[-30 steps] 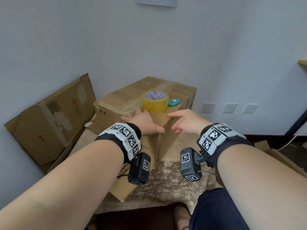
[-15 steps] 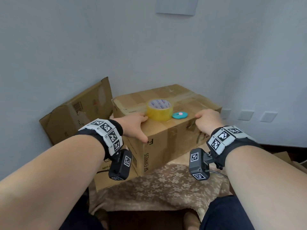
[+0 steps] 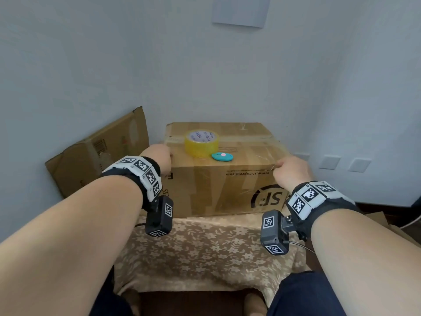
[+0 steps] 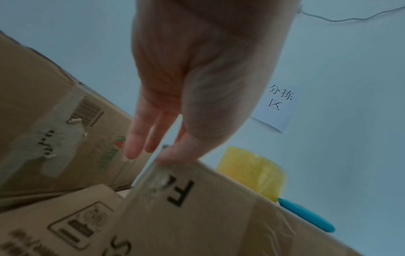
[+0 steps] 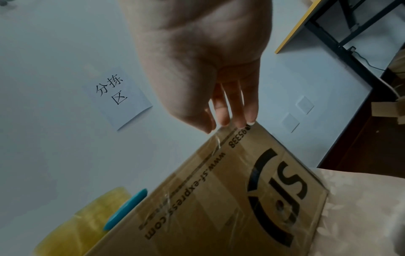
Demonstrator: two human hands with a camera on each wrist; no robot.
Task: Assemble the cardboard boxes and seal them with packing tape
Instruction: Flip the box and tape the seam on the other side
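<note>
A brown taped cardboard box [image 3: 218,188] with upside-down SF print stands on the flowered tablecloth [image 3: 205,252], its long side towards me. On its top sit a yellow tape roll [image 3: 201,143] and a teal cutter [image 3: 222,156]. My left hand [image 3: 159,155] is at the near left top corner. In the left wrist view its thumb [image 4: 175,154] presses that corner while the straight fingers [image 4: 136,145] hang beside the left face. My right hand [image 3: 289,169] pinches the near right top corner, thumb [image 5: 203,123] and fingertips [image 5: 241,121] meeting on the edge.
A flattened cardboard box [image 3: 98,153] leans on the left wall, and another flat one [image 4: 65,225] lies low beside the box. Wall sockets [image 3: 330,161] and cardboard scraps [image 3: 378,221] are at the right. A paper sign [image 3: 239,10] hangs above.
The box has turned from corner-on to square, its long printed side now facing me. Both hands moved apart from the near corner out to the two near top corners.
</note>
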